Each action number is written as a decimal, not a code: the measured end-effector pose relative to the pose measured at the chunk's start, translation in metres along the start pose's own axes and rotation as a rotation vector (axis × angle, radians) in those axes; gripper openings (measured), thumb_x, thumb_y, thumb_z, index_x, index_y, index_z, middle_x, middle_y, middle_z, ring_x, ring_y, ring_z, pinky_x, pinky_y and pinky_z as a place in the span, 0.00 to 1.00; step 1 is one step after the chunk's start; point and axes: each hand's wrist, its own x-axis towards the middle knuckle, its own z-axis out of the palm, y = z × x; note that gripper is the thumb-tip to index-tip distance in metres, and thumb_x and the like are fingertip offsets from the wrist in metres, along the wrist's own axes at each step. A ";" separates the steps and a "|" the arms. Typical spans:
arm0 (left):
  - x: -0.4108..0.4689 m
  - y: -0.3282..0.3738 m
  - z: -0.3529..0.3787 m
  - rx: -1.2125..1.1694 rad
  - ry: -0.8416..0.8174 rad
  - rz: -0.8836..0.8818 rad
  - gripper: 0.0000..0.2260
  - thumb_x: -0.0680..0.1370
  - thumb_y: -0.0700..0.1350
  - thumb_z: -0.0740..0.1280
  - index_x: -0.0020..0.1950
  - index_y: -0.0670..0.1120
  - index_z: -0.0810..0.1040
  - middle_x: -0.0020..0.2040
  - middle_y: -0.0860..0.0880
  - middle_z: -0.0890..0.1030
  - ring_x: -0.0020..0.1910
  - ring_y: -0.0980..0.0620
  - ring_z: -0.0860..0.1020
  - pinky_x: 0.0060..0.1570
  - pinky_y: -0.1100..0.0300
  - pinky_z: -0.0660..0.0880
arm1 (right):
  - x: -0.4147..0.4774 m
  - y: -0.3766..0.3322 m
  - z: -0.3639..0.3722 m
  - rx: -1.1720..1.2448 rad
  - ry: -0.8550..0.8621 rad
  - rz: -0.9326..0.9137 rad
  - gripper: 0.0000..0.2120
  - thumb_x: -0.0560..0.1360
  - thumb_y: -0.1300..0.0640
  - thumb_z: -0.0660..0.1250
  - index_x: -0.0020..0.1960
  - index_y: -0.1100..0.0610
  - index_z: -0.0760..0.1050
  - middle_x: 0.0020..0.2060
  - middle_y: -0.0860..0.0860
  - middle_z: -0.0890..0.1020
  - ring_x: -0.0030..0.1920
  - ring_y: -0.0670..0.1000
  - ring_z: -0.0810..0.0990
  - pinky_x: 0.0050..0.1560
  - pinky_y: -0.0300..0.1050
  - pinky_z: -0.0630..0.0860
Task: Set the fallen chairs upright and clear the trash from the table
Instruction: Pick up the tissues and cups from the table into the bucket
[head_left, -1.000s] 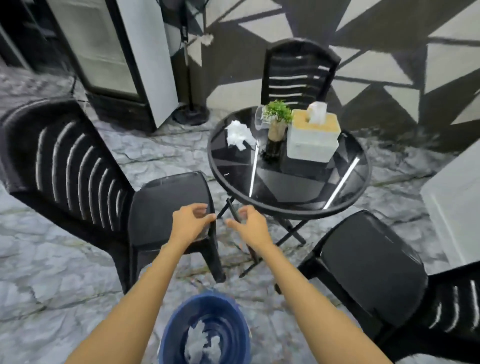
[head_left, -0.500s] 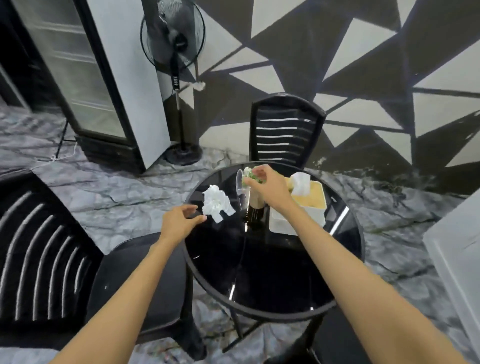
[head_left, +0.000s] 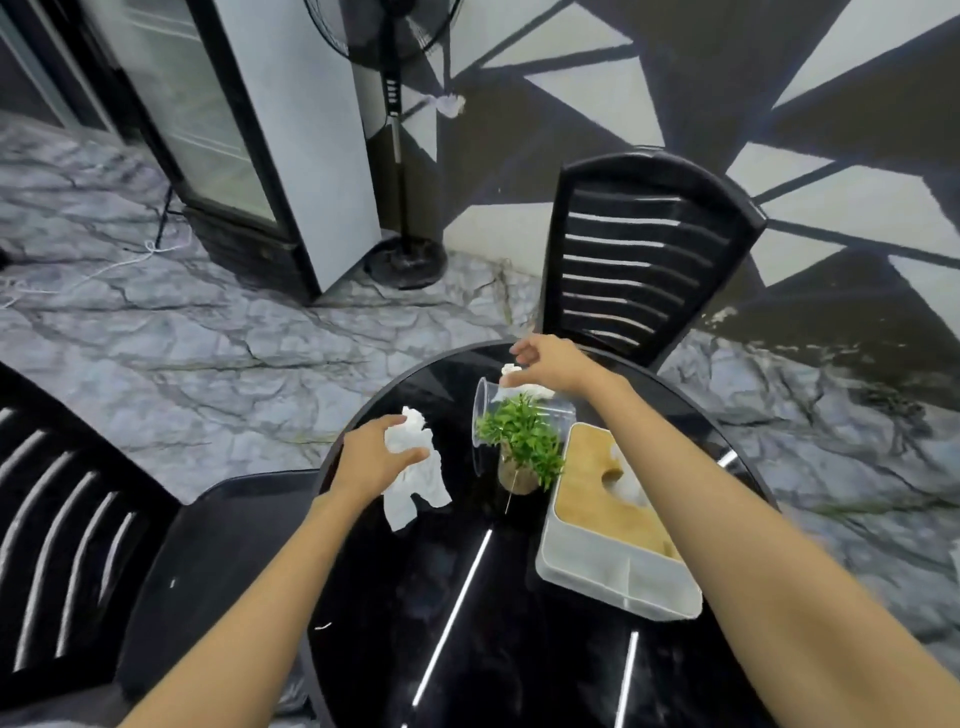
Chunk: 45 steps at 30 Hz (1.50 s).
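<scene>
A round black glass table (head_left: 395, 613) fills the lower middle. My left hand (head_left: 371, 460) closes on a crumpled white tissue (head_left: 415, 488) at the table's left edge. My right hand (head_left: 550, 364) hovers, fingers apart, over a clear plastic cup (head_left: 524, 415) lying on its side at the far edge, with a small white tissue scrap (head_left: 511, 370) by the fingertips. A black slatted chair (head_left: 639, 260) stands upright behind the table. Another black chair (head_left: 93, 561) stands upright at the left.
A small green potted plant (head_left: 524, 447) and a white tissue box with a wooden lid (head_left: 608, 519) stand on the table's right half. A glass-door fridge (head_left: 234, 130) and a standing fan (head_left: 397, 156) stand by the patterned wall at the back.
The view has moved in over the table. My left hand has reached the crumpled tissue and closed on it. My right hand has moved from the plant to above the tipped cup.
</scene>
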 end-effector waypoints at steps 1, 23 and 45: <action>0.004 -0.002 0.004 0.006 -0.005 -0.005 0.29 0.70 0.46 0.74 0.69 0.45 0.70 0.71 0.46 0.70 0.69 0.47 0.68 0.63 0.59 0.65 | 0.006 0.003 0.003 -0.004 -0.053 0.008 0.30 0.70 0.49 0.74 0.67 0.57 0.69 0.64 0.56 0.75 0.63 0.54 0.74 0.56 0.42 0.68; 0.041 -0.026 0.027 -0.071 0.241 0.034 0.14 0.69 0.38 0.72 0.54 0.45 0.81 0.50 0.45 0.83 0.48 0.49 0.80 0.46 0.64 0.73 | 0.046 0.007 0.002 0.144 -0.240 -0.035 0.32 0.70 0.49 0.73 0.70 0.56 0.67 0.65 0.52 0.75 0.67 0.52 0.71 0.66 0.43 0.65; -0.100 -0.069 -0.049 -0.131 0.111 0.114 0.13 0.75 0.38 0.67 0.59 0.44 0.80 0.46 0.46 0.80 0.45 0.53 0.75 0.33 0.76 0.72 | -0.106 -0.112 0.082 0.352 0.063 -0.275 0.35 0.70 0.47 0.72 0.72 0.56 0.63 0.69 0.51 0.70 0.60 0.43 0.69 0.58 0.36 0.66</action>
